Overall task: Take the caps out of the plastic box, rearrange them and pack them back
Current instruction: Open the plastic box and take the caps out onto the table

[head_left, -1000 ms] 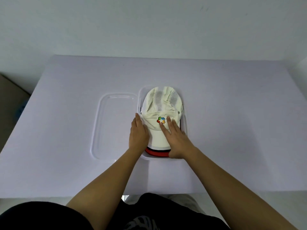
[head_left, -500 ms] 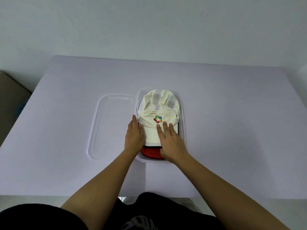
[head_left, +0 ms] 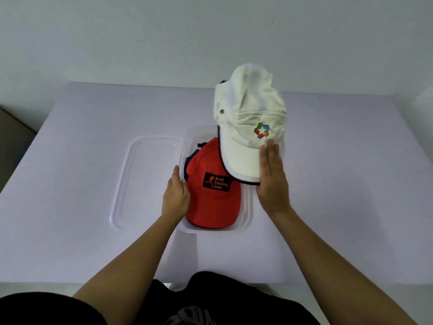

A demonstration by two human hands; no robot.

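A clear plastic box [head_left: 246, 216] sits mid-table with a red cap [head_left: 212, 202] on top of its stack; the cap bears a black "Back Packing Gear" patch. A dark cap edge shows under the red one. My right hand [head_left: 271, 181] holds a cream-white cap [head_left: 246, 123] by its brim, lifted above and to the right of the box. That cap has a multicoloured logo. My left hand [head_left: 175, 195] rests against the left side of the red cap at the box's left wall, fingers together.
The box's clear lid [head_left: 145, 179] lies flat on the table just left of the box. The pale lilac table [head_left: 351, 184] meets a white wall at the back. A brown object [head_left: 11, 141] stands off the table's left edge.
The white cap, lying on the stack in the box before, is now lifted up and to the right in my right hand, which uncovers the red cap. My left hand has stayed at the box's left side.
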